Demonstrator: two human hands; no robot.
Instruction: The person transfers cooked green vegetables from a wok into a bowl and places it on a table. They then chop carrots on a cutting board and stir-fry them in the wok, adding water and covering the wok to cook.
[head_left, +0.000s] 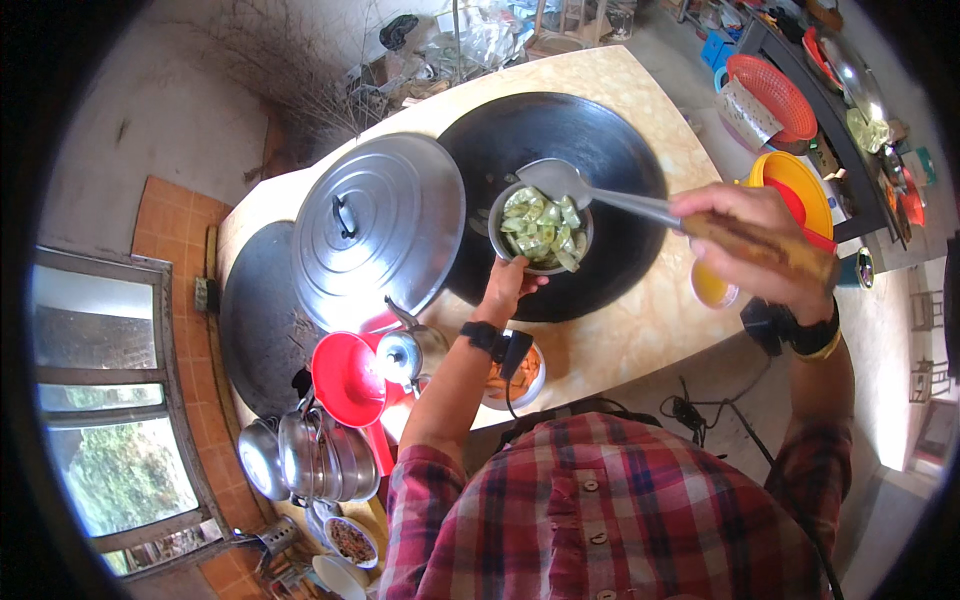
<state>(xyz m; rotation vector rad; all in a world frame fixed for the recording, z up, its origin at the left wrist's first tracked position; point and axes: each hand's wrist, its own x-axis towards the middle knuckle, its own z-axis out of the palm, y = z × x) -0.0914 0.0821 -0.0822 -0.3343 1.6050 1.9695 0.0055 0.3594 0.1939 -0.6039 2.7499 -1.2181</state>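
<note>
My left hand (512, 286) grips the near rim of a small metal bowl (496, 236) and holds it over a large dark wok (620, 150). Cut green vegetable pieces (540, 222) fill the bowl, one hanging at its near edge. In my right hand (745, 220) is a long-handled metal spatula (640, 203), the fingers wrapped round its wooden handle. Its blade reaches the bowl's far rim, beside the vegetables; whether it touches them I cannot tell. A few small pieces lie in the wok, left of the bowl.
A big metal lid (395, 260) leans over the wok's left side, by another dark pan (255, 310). Nearer stand a red dipper (345, 375), a kettle (425, 350), a bowl of orange pieces (535, 385) and steel pots (320, 455). A yellowish bowl (712, 287) sits under my right wrist.
</note>
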